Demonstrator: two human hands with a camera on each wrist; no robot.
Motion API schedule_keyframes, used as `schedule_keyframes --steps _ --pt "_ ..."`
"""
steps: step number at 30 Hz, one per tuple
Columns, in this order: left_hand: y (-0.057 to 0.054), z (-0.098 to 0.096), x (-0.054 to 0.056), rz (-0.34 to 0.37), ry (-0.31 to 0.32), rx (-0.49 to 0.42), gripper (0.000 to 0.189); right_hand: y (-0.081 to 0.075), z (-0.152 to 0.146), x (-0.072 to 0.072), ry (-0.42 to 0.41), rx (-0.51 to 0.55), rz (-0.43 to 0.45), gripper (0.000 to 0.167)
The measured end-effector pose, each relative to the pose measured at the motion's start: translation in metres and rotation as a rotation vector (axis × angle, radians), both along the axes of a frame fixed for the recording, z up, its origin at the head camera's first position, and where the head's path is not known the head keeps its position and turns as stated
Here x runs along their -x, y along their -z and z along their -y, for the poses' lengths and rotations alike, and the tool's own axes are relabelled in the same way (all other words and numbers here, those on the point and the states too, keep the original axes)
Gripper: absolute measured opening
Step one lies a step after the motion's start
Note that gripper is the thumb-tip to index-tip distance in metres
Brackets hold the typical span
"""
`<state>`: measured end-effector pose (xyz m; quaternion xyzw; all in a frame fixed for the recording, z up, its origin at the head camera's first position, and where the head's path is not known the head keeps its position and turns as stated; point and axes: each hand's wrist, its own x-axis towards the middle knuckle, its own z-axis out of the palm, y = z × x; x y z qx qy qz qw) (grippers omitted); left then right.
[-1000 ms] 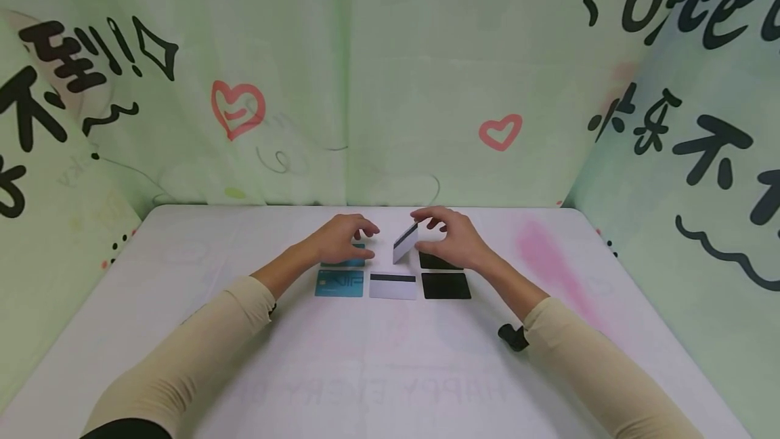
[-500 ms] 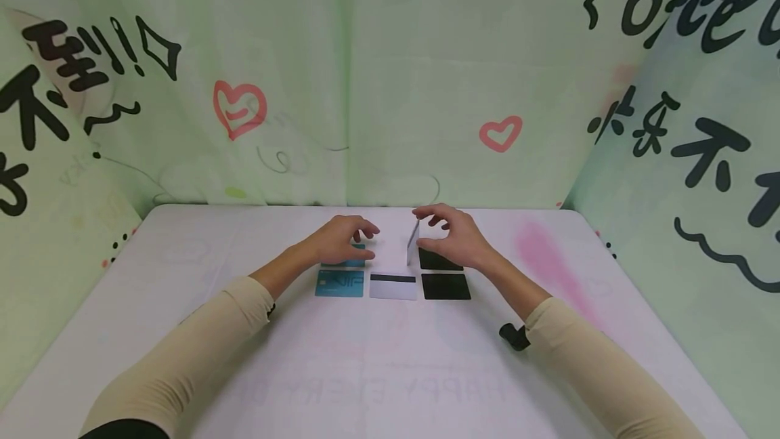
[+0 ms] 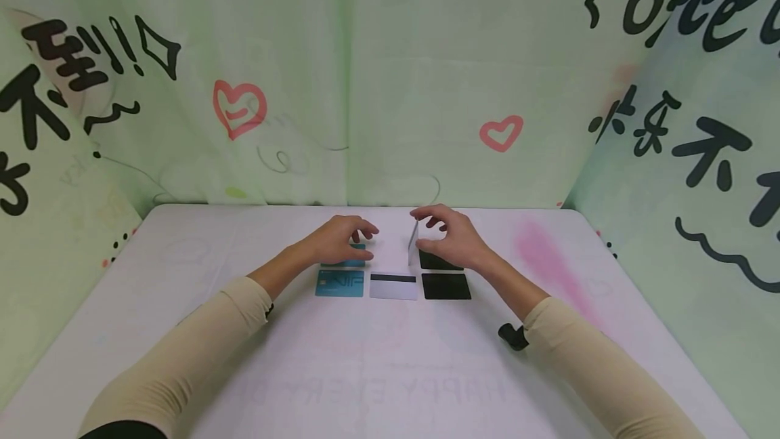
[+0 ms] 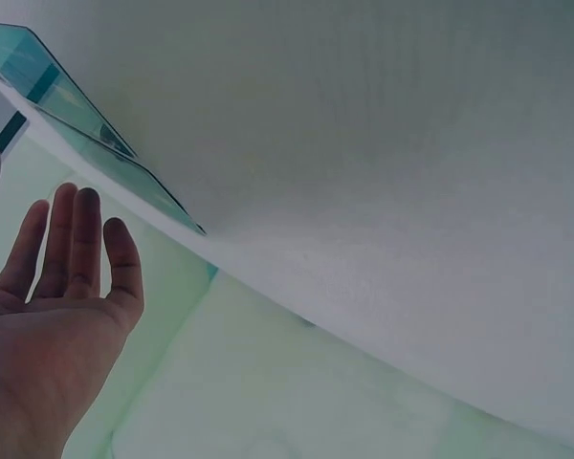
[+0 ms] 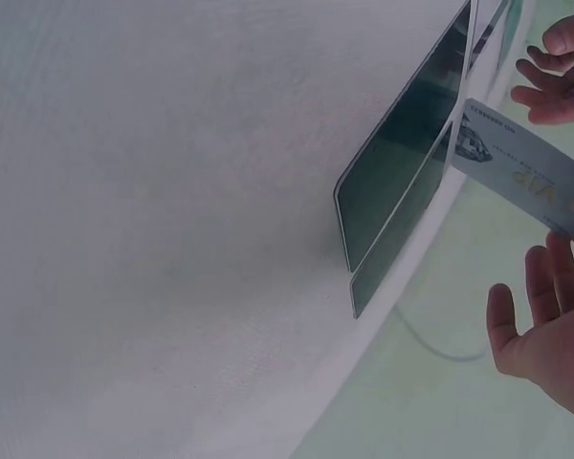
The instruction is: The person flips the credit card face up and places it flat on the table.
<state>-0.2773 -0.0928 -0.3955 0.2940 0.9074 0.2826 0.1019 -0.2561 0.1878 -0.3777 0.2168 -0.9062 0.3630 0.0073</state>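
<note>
My right hand (image 3: 453, 237) pinches a silver-grey VIP card (image 5: 526, 170) between thumb and fingers, at its edges. In the head view this card stands upright and nearly edge-on above the table; in the right wrist view its printed face shows. My left hand (image 3: 340, 239), fingers loosely spread and holding nothing, hovers over the back blue card (image 3: 349, 263), which it partly hides. In front lie a blue VIP card (image 3: 339, 284), a white card with a black stripe (image 3: 393, 288) and a black card (image 3: 447, 286). Another black card (image 3: 437, 261) is partly behind my right hand.
The table (image 3: 365, 371) has a white cloth with faint mirrored lettering and a pink smear. Green cloth walls (image 3: 390, 87) with black writing and red hearts close in the back and both sides. A black object (image 3: 513, 337) is at my right sleeve.
The card in my right hand has turned from showing its striped face at a slant to nearly edge-on, its lower end swinging right. My left hand has stayed almost still.
</note>
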Motion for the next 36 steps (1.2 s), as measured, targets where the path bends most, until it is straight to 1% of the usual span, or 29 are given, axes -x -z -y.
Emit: schedule_keyframes --steps 9,16,21,30,36 --pt "-0.001 0.001 0.0 0.008 0.007 -0.002 0.054 0.006 0.004 0.002 0.001 -0.007 0.004 0.059" --pt "0.0 0.003 0.0 0.017 0.014 -0.004 0.055 0.009 0.007 0.001 0.0 -0.008 0.037 0.059" --pt "0.002 0.004 0.0 0.009 0.02 -0.011 0.054 0.013 0.009 0.003 -0.011 -0.002 0.043 0.058" --pt "0.003 0.005 0.0 -0.008 0.023 -0.019 0.053 0.019 0.01 0.004 -0.017 -0.065 0.074 0.058" --pt "0.005 0.006 0.001 -0.005 0.022 -0.015 0.053 0.021 0.01 0.005 -0.029 -0.076 0.073 0.056"
